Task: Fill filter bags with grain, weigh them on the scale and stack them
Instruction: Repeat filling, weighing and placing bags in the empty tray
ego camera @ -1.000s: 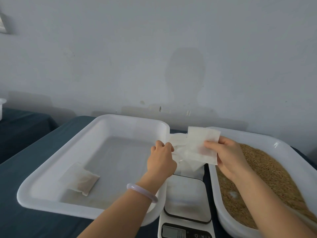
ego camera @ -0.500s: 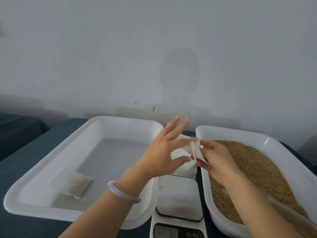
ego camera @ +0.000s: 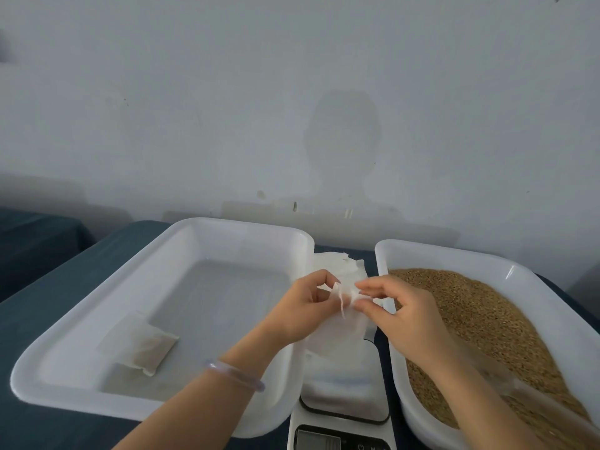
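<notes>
Mid-frame, the left hand (ego camera: 302, 315) and right hand (ego camera: 407, 316) each pinch one side of the mouth of the empty filter bag (ego camera: 337, 334), fingertips close together. The bag hangs from the pinch, its long axis pointing down at the scale (ego camera: 344, 396) beneath. The grain (ego camera: 487, 319) lies at right, just beside the right hand, so that hand looks the nearer for scooping. One filled bag (ego camera: 139, 345) rests in the lower-left tray (ego camera: 227, 224).

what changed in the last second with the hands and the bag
The left hand, spread open half a second ago, now pinches the empty filter bag opposite the right hand, which kept hold. The filled bag, scale and grain tray stayed put.
</notes>
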Demonstrator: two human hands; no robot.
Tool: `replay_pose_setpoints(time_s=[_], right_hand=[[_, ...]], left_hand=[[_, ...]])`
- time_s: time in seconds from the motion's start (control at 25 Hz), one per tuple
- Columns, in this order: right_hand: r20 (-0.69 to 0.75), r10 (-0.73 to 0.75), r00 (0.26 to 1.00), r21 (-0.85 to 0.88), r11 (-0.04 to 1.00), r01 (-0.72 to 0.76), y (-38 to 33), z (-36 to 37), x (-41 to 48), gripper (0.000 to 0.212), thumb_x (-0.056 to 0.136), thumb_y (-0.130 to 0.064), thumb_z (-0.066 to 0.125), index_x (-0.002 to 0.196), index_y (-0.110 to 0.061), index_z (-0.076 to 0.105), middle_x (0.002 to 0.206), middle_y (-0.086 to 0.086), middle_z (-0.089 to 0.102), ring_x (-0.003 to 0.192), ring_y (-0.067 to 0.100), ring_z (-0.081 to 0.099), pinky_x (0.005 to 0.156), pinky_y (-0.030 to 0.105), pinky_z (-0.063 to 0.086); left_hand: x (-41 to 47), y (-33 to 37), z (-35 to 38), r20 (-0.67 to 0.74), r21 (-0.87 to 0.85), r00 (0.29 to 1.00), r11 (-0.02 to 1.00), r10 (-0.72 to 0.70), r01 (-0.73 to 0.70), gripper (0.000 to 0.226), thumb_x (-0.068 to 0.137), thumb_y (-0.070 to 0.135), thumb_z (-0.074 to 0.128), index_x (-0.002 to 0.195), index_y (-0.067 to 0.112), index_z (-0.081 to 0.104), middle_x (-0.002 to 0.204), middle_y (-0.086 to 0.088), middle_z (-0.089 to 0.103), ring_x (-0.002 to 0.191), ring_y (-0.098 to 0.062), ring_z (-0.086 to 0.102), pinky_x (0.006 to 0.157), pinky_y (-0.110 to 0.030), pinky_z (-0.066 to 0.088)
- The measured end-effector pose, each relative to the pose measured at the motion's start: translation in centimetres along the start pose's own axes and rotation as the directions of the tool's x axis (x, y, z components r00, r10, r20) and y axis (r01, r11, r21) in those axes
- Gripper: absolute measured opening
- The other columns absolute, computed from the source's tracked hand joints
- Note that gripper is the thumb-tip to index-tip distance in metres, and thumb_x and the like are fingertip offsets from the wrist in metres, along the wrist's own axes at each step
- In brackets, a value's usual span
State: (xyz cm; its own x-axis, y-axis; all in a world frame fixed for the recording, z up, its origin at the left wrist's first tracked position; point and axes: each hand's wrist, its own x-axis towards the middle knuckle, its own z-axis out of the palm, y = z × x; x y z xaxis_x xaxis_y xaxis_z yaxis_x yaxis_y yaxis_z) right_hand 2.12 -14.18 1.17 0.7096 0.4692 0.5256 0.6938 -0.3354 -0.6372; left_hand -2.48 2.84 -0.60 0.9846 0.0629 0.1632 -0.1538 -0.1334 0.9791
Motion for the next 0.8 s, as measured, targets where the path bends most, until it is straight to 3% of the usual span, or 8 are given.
replay_pose_setpoints(time_s=[0.16, 0.24, 0.32, 0.4, 0.48, 0.64, 0.72, 0.8], right_hand=[[0.116, -0.094, 0.989, -0.136, 0.985, 0.110, 0.5, -1.3, -0.3, 0.016, 0.074, -0.023, 0.078, 0.071, -0.026, 0.063, 0.101, -0.019, 0.061, 0.106, -0.007, 0.048, 0.088, 0.001, 0.029], [0.253, -0.019, 0.967, -0.126, 0.991, 0.052, 0.1, -1.9, -0.3, 0.015, 0.077, -0.039, 0.072, 0.070, -0.030, 0.061, 0.113, -0.026, 0.057, 0.115, -0.013, 0.039, 0.091, -0.003, 0.020], [0.370, 0.064, 0.927, -0.095, 0.995, -0.031, -0.5, -2.1, -0.2, 0.024, 0.080, -0.052, 0.060, 0.071, -0.031, 0.067, 0.100, -0.023, 0.064, 0.105, -0.012, 0.047, 0.085, 0.000, 0.028], [0.369, 0.132, 0.920, -0.008, 0.990, -0.139, -0.8, -2.1, 0.1, 0.028, 0.089, -0.042, 0.056, 0.069, -0.027, 0.069, 0.067, -0.019, 0.063, 0.070, -0.005, 0.055, 0.066, 0.009, 0.037], [0.335, 0.178, 0.925, 0.030, 0.979, -0.199, -1.1, -2.4, 0.5, 0.030, 0.092, -0.026, 0.057, 0.063, -0.025, 0.067, 0.046, -0.017, 0.050, 0.045, -0.001, 0.043, 0.051, 0.011, 0.032], [0.432, 0.180, 0.884, -0.043, 0.983, -0.179, -2.3, -3.2, 0.6, 0.011, 0.085, -0.016, 0.066, 0.081, -0.020, 0.075, 0.066, -0.014, 0.065, 0.047, -0.005, 0.054, 0.047, 0.007, 0.038], [0.507, 0.179, 0.843, -0.140, 0.982, -0.124, -2.8, -3.6, 0.5, 0.018, 0.085, -0.010, 0.060, 0.082, -0.021, 0.074, 0.072, -0.003, 0.063, 0.043, -0.004, 0.051, 0.039, 0.006, 0.034], [0.566, 0.152, 0.810, -0.195, 0.980, -0.047, -3.1, -3.9, 0.6, 0.039, 0.085, -0.006, 0.054, 0.064, -0.036, 0.065, 0.076, -0.001, 0.057, 0.051, -0.002, 0.049, 0.045, 0.009, 0.036]], left_hand=[[0.1, -0.2, 0.2, -0.028, 0.008, 0.999, 0.999, -0.036, 0.037, 0.021, 0.084, 0.008, 0.069, 0.080, 0.018, 0.051, 0.061, 0.004, 0.068, 0.048, -0.008, 0.054, 0.049, -0.019, 0.043], [0.2, -0.2, 0.1, -0.027, 0.017, 0.999, 0.999, -0.047, 0.047, 0.022, 0.081, 0.007, 0.071, 0.082, 0.019, 0.053, 0.064, 0.004, 0.070, 0.051, -0.008, 0.059, 0.051, -0.018, 0.046], [0.2, -0.2, 0.1, 0.027, 0.026, 0.999, 0.999, -0.034, 0.033, 0.025, 0.079, 0.003, 0.072, 0.085, 0.018, 0.054, 0.065, 0.005, 0.070, 0.055, -0.010, 0.060, 0.054, -0.020, 0.048], [0.2, -0.3, 0.1, 0.085, 0.007, 0.996, 1.000, -0.018, 0.018, 0.031, 0.075, 0.001, 0.076, 0.089, 0.016, 0.054, 0.071, 0.001, 0.070, 0.064, -0.017, 0.061, 0.063, -0.026, 0.049], [0.2, -0.3, -0.1, 0.126, 0.022, 0.992, 1.000, -0.020, 0.018, 0.040, 0.065, 0.006, 0.082, 0.093, 0.016, 0.055, 0.075, -0.003, 0.070, 0.070, -0.021, 0.060, 0.069, -0.030, 0.048], [0.4, -0.2, 0.0, 0.221, 0.189, 0.975, 0.982, -0.036, -0.006, 0.039, 0.064, 0.006, 0.085, 0.089, 0.026, 0.064, 0.073, 0.005, 0.068, 0.069, -0.012, 0.059, 0.067, -0.025, 0.046], [0.4, -0.1, 0.1, 0.249, 0.219, 0.968, 0.976, -0.044, -0.011, 0.033, 0.065, 0.006, 0.085, 0.081, 0.028, 0.066, 0.069, 0.002, 0.062, 0.065, -0.014, 0.051, 0.065, -0.027, 0.041], [0.3, 0.2, 0.1, 0.305, 0.250, 0.951, 0.968, -0.046, -0.033, 0.030, 0.065, 0.009, 0.085, 0.077, 0.029, 0.066, 0.069, 0.002, 0.059, 0.064, -0.013, 0.050, 0.064, -0.027, 0.040]])
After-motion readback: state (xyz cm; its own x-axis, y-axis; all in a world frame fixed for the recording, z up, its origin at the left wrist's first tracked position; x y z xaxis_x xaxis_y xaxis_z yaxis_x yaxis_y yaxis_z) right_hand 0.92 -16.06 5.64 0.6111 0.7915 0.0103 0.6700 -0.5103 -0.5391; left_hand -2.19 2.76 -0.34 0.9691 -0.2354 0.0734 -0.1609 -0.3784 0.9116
